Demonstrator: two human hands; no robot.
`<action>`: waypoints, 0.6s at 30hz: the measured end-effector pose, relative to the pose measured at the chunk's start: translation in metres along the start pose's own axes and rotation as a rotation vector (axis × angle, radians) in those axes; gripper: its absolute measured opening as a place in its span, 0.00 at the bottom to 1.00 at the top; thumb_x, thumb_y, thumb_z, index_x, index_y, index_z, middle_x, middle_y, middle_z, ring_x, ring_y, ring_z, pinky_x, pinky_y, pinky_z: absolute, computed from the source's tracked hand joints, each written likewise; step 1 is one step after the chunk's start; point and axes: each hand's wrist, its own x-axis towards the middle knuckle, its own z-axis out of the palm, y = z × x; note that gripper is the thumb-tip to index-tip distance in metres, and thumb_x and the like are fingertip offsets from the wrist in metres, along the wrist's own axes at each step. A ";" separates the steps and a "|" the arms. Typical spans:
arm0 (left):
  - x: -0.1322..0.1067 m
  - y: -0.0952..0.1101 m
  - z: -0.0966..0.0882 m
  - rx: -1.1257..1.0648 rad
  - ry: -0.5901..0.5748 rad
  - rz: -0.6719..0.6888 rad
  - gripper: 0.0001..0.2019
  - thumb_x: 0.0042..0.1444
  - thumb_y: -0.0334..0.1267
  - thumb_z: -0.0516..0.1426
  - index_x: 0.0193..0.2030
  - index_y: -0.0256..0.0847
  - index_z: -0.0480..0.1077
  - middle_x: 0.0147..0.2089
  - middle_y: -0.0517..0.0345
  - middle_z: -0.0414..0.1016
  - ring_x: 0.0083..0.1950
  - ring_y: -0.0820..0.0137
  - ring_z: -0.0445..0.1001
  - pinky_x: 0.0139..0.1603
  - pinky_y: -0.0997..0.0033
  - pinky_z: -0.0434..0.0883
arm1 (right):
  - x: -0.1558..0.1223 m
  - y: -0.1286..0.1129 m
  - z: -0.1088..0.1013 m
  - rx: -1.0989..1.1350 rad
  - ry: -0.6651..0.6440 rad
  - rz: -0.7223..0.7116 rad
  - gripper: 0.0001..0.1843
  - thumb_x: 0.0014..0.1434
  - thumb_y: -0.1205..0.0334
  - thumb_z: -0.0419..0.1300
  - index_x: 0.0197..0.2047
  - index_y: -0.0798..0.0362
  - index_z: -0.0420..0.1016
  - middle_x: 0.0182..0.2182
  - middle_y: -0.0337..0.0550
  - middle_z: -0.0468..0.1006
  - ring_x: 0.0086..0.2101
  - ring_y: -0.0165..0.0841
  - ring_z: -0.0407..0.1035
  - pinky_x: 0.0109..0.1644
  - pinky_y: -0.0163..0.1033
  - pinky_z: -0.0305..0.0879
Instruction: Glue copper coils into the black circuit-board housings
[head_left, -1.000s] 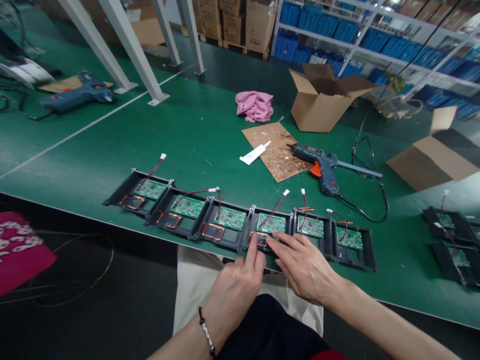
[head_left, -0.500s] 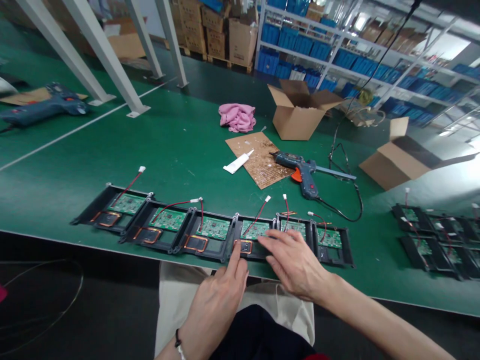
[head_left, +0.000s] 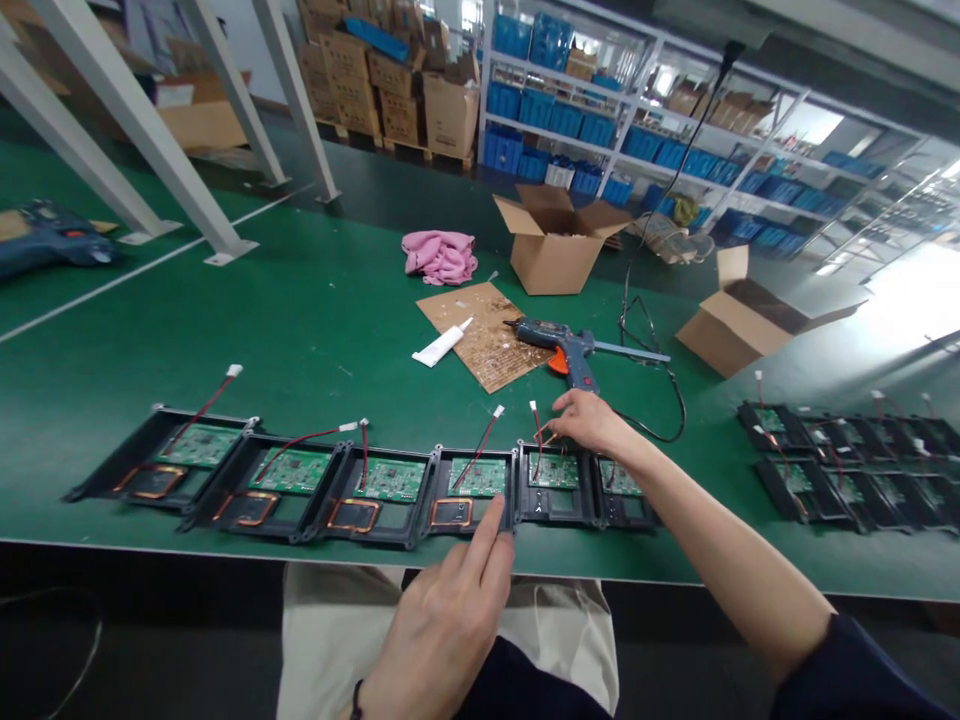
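Copper wire (head_left: 546, 433), in the head view, sits at the nearly closed right hand (head_left: 589, 420); whether gripped, one cannot tell. The left hand (head_left: 454, 605), loosely pointing, holds nothing at a black case (head_left: 511, 480). Such wire likely wants a light pinch.

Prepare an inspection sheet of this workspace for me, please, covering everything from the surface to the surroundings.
Surface: green table.
Job's things: six black housings in a row, with green circuit boards; copper coils in the left four, nothing seen in the fifth; the sixth is partly hidden.
Clutter: glue gun, white tube, stained cardboard, pink cloth.
Left hand: index fingertip at the fourth housing.
Right hand: fingers at copper-coloured pieces behind the fifth; grip unclear.
Cables: red leads with white connectors; looped black cord.
Surroundings: open carton, stacked boxes, shelved blue bins.
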 end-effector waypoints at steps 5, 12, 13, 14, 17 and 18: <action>0.024 -0.003 -0.005 -0.152 0.187 -0.021 0.17 0.61 0.31 0.49 0.56 0.31 0.65 0.55 0.46 0.72 0.45 0.69 0.76 0.41 0.71 0.76 | -0.040 0.017 -0.018 0.226 0.003 -0.091 0.11 0.60 0.60 0.56 0.42 0.55 0.75 0.33 0.43 0.80 0.32 0.32 0.74 0.34 0.34 0.67; 0.056 0.001 0.005 -0.246 0.273 -0.041 0.19 0.60 0.34 0.54 0.58 0.34 0.63 0.55 0.51 0.72 0.51 0.70 0.73 0.49 0.71 0.75 | -0.108 0.010 -0.005 0.306 0.192 -0.377 0.07 0.60 0.65 0.57 0.41 0.49 0.76 0.36 0.39 0.81 0.37 0.33 0.75 0.43 0.37 0.70; 0.057 0.002 0.007 -0.253 0.267 -0.015 0.17 0.60 0.33 0.54 0.56 0.35 0.66 0.54 0.51 0.73 0.50 0.70 0.74 0.48 0.70 0.75 | -0.113 0.008 -0.003 0.318 0.183 -0.406 0.08 0.60 0.66 0.57 0.41 0.50 0.76 0.37 0.39 0.81 0.38 0.32 0.75 0.44 0.37 0.70; 0.057 0.002 0.008 -0.258 0.264 0.018 0.15 0.60 0.32 0.54 0.53 0.35 0.67 0.53 0.52 0.73 0.49 0.70 0.74 0.47 0.70 0.75 | -0.117 0.007 -0.002 0.344 0.166 -0.414 0.08 0.60 0.66 0.57 0.41 0.50 0.76 0.38 0.40 0.80 0.39 0.32 0.75 0.45 0.37 0.70; 0.054 0.002 0.012 -0.227 0.291 0.103 0.11 0.58 0.28 0.54 0.48 0.33 0.70 0.50 0.50 0.75 0.45 0.68 0.75 0.42 0.68 0.76 | -0.120 0.007 -0.004 0.505 0.040 -0.268 0.07 0.58 0.62 0.60 0.41 0.51 0.75 0.37 0.42 0.80 0.37 0.32 0.75 0.42 0.37 0.72; 0.053 0.001 0.013 -0.204 0.306 0.126 0.11 0.58 0.28 0.54 0.48 0.32 0.70 0.50 0.49 0.75 0.44 0.67 0.76 0.40 0.68 0.76 | -0.119 0.008 -0.005 0.572 -0.018 -0.176 0.08 0.58 0.58 0.60 0.39 0.52 0.75 0.33 0.42 0.80 0.32 0.32 0.75 0.37 0.36 0.72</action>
